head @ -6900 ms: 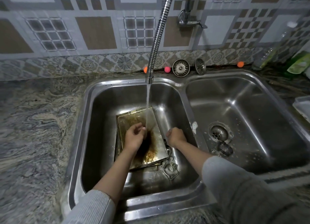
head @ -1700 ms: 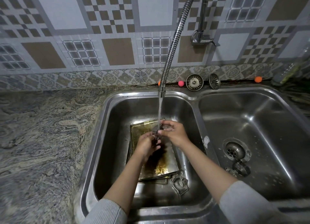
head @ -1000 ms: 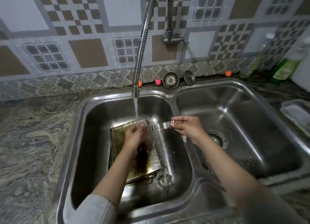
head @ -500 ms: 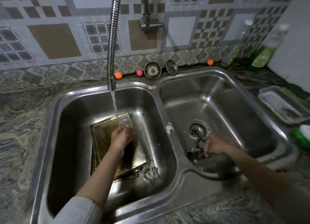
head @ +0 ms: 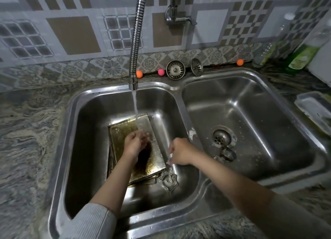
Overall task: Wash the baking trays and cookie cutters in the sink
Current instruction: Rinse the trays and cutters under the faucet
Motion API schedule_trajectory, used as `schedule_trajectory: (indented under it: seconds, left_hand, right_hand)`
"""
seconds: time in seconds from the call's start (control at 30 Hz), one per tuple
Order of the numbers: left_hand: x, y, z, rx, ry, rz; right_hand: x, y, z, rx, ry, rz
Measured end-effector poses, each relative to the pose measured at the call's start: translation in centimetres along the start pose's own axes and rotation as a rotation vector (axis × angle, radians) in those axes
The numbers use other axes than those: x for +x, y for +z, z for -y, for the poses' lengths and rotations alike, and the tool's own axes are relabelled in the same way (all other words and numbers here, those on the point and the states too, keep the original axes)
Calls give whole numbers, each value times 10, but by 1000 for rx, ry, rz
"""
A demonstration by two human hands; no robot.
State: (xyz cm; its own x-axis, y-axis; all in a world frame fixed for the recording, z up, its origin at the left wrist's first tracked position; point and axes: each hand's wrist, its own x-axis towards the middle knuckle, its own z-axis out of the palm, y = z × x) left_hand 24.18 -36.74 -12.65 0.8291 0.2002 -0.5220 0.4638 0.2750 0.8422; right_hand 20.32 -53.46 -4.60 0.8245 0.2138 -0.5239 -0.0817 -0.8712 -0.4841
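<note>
Steel left basin [head: 86, 149], frame centre, holds our stacked baking trays [head: 123, 136] under running water. Left hand [head: 134, 143] loosely curled, empty, above trays. Right hand [head: 180, 152] curled; grip unclear. Cookie cutter [head: 168, 180] beside trays.

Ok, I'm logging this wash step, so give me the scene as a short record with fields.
tap: water running from the hose spout into the left basin
trays: stained baking trays stacked on the left basin floor
left hand: over the trays, fingers loosely curled
right hand: reaching down toward a cookie cutter beside the trays; grip unclear
right basin: another cookie cutter by the drain
</note>
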Motion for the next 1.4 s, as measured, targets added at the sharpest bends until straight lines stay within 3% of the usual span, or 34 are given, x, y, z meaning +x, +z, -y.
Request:
schedule_trajectory:
  seconds: [0.1, 0.17, 0.4, 0.63, 0.83, 1.0, 1.4]
  left_hand:
    - [0, -6, -1, -24, -20, -2]
    - [-1, -9, -1, 7, -11, -2]
    - [-6, -9, 2, 15, -27, 5]
    - [-7, -13, -1, 19, -28, 20]
    - [-8, -12, -7, 26, -27, 73]
    - [-17, -10, -24, -69, 10, 183]
    - [-15, -23, -39, -91, 54, 203]
  right_hand:
    - [18, 33, 11, -402, 132, 347]
    - [25, 54, 9, -467, 180, 414]
    - [24, 94, -7, -257, 272, 90]
    - [14, 43, 11, -85, 246, 193]
    - [29, 11, 21, 556, -22, -164]
    - [52, 8, 41, 883, -114, -344]
    - [82, 21, 55, 997, -158, -303]
